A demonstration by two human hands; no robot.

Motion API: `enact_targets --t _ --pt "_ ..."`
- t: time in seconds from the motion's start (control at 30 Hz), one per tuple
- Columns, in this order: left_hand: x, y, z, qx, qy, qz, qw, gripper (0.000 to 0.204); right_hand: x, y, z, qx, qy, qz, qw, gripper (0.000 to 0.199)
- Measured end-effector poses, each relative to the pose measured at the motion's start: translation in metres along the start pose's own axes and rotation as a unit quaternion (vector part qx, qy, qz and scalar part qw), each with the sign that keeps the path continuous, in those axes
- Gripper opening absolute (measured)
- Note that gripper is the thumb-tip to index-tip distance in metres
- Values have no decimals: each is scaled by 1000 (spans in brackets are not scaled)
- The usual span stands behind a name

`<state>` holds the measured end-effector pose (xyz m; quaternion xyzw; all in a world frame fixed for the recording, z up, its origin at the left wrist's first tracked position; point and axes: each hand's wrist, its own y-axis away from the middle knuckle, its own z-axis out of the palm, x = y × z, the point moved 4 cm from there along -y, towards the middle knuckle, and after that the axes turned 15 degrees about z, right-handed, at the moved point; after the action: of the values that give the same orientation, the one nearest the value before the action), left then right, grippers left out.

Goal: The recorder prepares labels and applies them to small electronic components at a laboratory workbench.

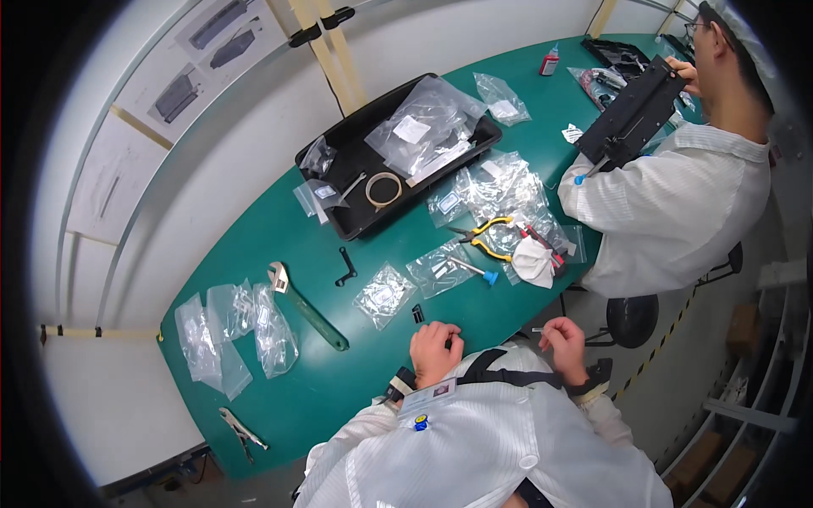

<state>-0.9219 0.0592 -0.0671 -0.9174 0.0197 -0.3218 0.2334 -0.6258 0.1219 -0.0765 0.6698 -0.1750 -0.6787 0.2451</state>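
Resting left hand (434,354): on the near edge of the green bench (377,351), fingers curled downward; I cannot tell whether they grasp anything.
Right hand (566,347): raised just off the bench's near edge, thumb and fingers pinching a small pale piece (538,330) that points left.
Small black part (417,314): on the bench, just beyond the left hand, near a clear bag of small parts (384,295) with a white label.
Blue-ended tool (474,270): metal shaft lying over another clear bag (430,272), to the right of the labelled bag.
Yellow-handled pliers (477,236): handles spread, beside a crumpled white cloth (533,261) and a large heap of clear bags (506,188).
Black bracket (345,267): alone on the green surface, between the labelled bag and the tray.
Black tray (403,207): at the far side, holding plastic bags, a beige tape roll (368,193) and a silver wrench (353,185).
Adjustable wrench (315,316): green handle slanting toward the left hand, its head near 3 clear bags at the left.
Locking pliers (243,431): near the bench's left end.
Co-worker (677,203): at the right, white-sleeved, holding up a black panel (628,118).
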Motion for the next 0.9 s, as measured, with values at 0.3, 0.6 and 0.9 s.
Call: enact_targets --t 0.3,0.6,0.9 --pt "-1 3 -6 2 13 -6 1000 6 -11 -7 18 -24 41 -14 999 5" --pt "4 4 -14 10 62 -41 997 4 -19 -23 22 -58 47 -14 997 4" --pt "4 4 -14 9 50 -40 998 5 -13 -28 21 -73 58 -2 996 5"
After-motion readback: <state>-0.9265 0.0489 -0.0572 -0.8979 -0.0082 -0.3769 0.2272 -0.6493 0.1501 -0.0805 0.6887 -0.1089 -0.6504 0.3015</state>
